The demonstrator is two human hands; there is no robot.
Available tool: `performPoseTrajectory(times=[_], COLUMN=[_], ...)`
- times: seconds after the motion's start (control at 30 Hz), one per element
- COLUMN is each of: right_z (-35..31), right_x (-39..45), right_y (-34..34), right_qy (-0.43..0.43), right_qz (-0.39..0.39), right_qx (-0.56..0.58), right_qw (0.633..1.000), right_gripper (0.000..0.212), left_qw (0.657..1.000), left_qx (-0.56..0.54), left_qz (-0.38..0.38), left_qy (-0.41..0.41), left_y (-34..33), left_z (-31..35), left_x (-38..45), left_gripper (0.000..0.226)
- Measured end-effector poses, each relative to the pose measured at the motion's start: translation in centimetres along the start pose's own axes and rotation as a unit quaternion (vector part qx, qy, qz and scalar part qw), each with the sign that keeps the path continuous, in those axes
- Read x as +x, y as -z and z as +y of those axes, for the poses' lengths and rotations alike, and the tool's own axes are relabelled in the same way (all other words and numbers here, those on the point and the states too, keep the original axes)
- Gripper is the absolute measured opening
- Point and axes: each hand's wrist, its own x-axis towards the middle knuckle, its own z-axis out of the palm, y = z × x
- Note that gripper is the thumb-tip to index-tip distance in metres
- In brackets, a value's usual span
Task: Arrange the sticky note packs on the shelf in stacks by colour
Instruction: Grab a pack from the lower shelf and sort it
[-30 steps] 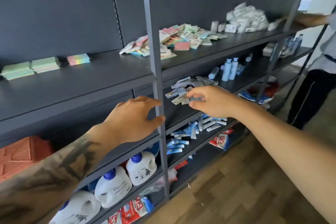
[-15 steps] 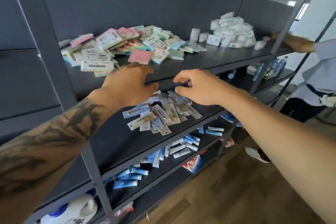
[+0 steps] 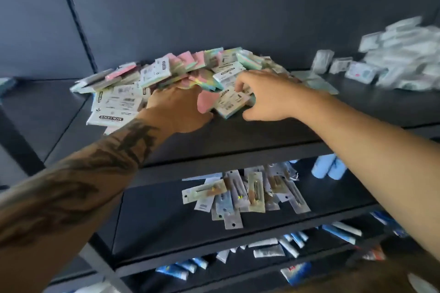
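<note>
1. You have two hands in view: left hand (image 3: 177,108) and right hand (image 3: 264,95).
2. The sticky note packs (image 3: 164,74) form one loose heap toward the back of the top shelf (image 3: 262,135); too many overlap for you to count exactly, well over a dozen.
3. One heap of white packets (image 3: 400,64) sits at that shelf's right end.
4. Roughly a dozen carded items (image 3: 245,194) lie on the shelf below.
5. Two pale blue bottles (image 3: 329,169) lie at that shelf's right edge.
</note>
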Motion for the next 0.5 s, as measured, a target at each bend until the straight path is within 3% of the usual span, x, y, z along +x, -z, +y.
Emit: performPoseTrajectory(times=[0.13,0.3,0.5], right_z=[1.2,0.8,0.5], right_x=[5.3,8.8,8.7], right_y=[-0.1,-0.2,-0.2], right_qy=[0.109,0.216,0.266], right_qz=[-0.058,-0.115,-0.079], right_qx=[-0.023,-0.057,-0.021], right_qw=[0.992,0.968,0.961], right_gripper=[0.055,0.051,0.058], left_qw=[0.994,0.973,0.958], left_qx=[-0.055,-0.093,-0.079], left_qz=[-0.01,0.036,0.082], left_qy=[0.093,0.208,0.262], left_y=[0.0,-0.1,1.3], left_z=[1.3,2.4,4.3], left_x=[-0.4,-2.5,-7.2], left_gripper=[0.055,0.072,0.072])
